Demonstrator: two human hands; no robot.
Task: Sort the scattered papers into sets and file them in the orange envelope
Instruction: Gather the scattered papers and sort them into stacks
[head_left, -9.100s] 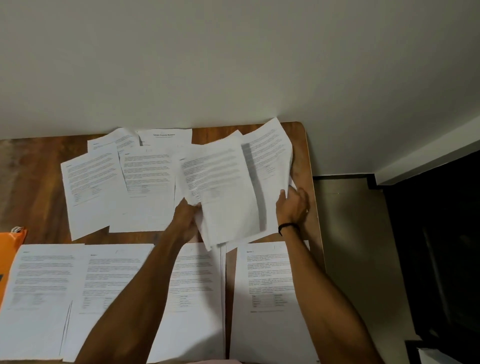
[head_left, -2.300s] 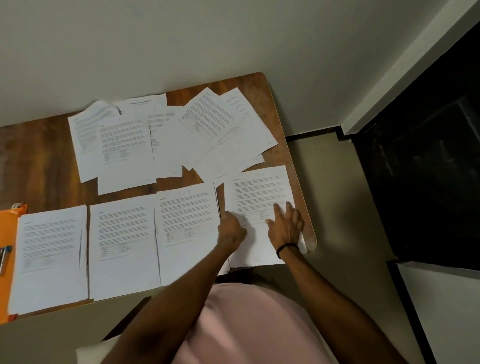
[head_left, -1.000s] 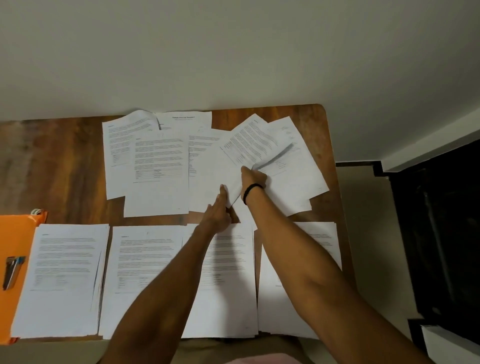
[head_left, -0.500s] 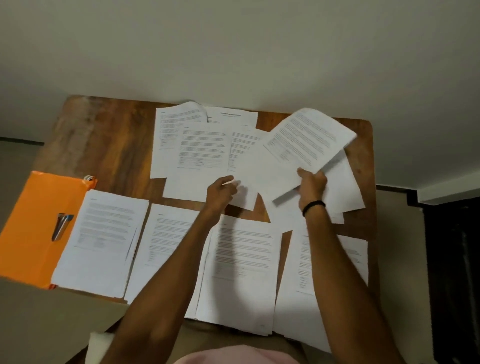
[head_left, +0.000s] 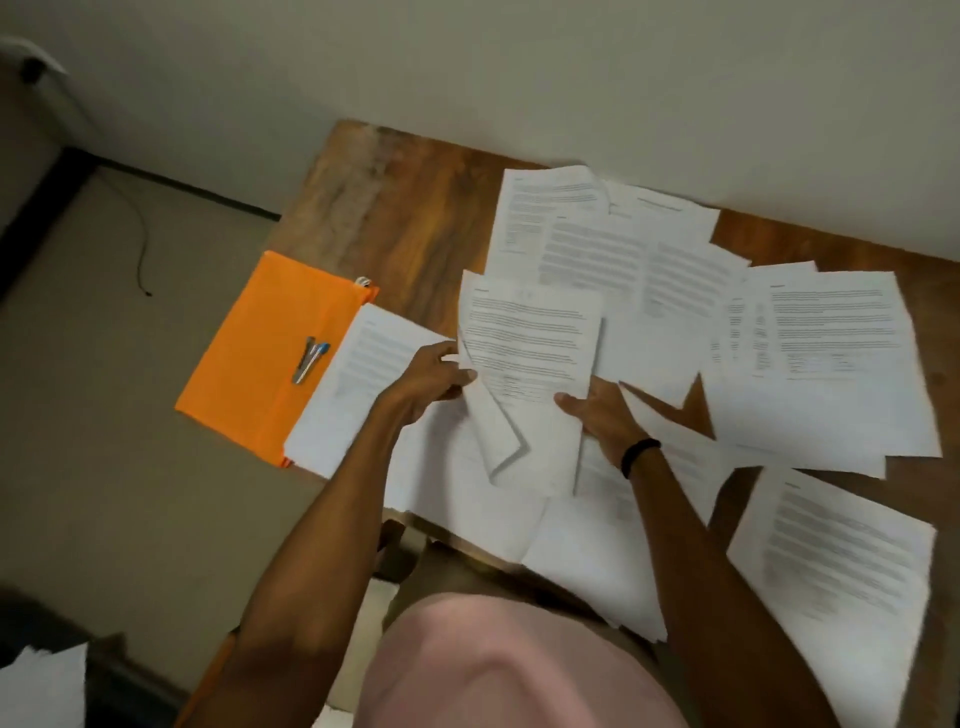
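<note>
The left hand (head_left: 431, 382) and the right hand (head_left: 597, 415) each pinch an edge of one printed sheet (head_left: 530, 338) and hold it over the near piles (head_left: 841, 545) on the table (head_left: 395, 218). Some papers sit in piles, but the loose papers (head_left: 639, 260) at the back are not sorted yet. The orange envelope (head_left: 254, 358) lies flat at the left, and it looks like no pile is inside it, so much is left.

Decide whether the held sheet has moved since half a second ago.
Yes. The held sheet has travelled left, from the right end of the table toward the orange envelope.
</note>
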